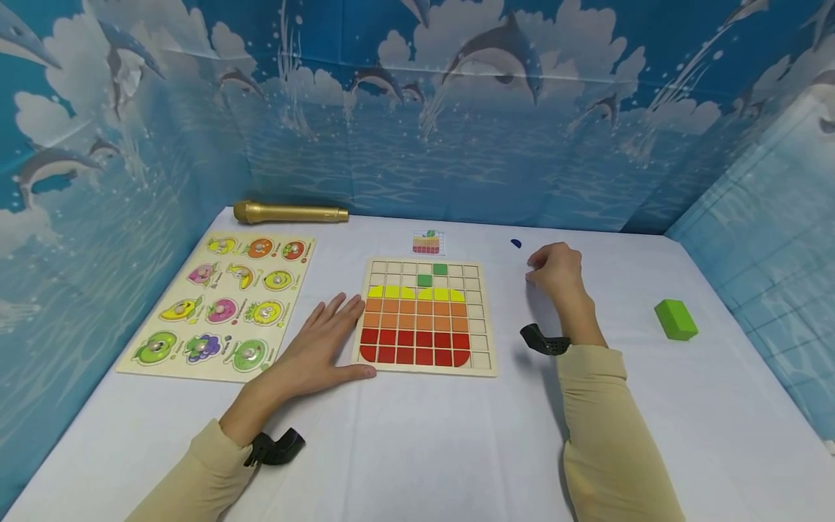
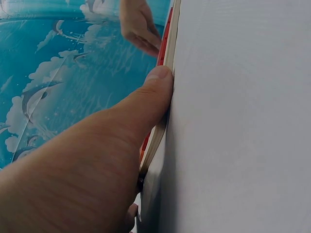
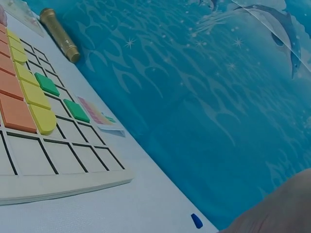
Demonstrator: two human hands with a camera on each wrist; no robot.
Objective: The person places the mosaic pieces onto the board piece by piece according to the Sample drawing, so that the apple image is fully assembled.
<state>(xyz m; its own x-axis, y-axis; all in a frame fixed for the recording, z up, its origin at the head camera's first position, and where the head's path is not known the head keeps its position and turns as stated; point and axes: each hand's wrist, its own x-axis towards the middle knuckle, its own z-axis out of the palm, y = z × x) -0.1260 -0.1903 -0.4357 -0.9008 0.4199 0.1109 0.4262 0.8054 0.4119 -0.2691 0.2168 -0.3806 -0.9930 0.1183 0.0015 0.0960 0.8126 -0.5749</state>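
Note:
A square wooden grid board [image 1: 488, 355] holds rows of red, orange and yellow tiles, plus two green tiles [image 3: 77, 110] near its far side. My left hand [image 1: 320, 348] lies with spread fingers along its left edge, and the thumb [image 2: 158, 80] rests against the near edge. To the right of the board, my right hand [image 1: 558, 274] is over the white table with its fingers bent and thumb near the index finger. I cannot tell whether anything is between its fingertips. A small dark blue piece [image 1: 516, 243] lies just beyond this hand.
A wooden fruit puzzle board [image 1: 215, 308] lies on the left. Behind it is a gold microphone [image 1: 290, 212]. Beyond the grid sits a small picture card [image 1: 428, 243]. Far right stands a green block [image 1: 675, 320]. A dolphin-print curtain [image 1: 417, 145] hangs along the back and sides.

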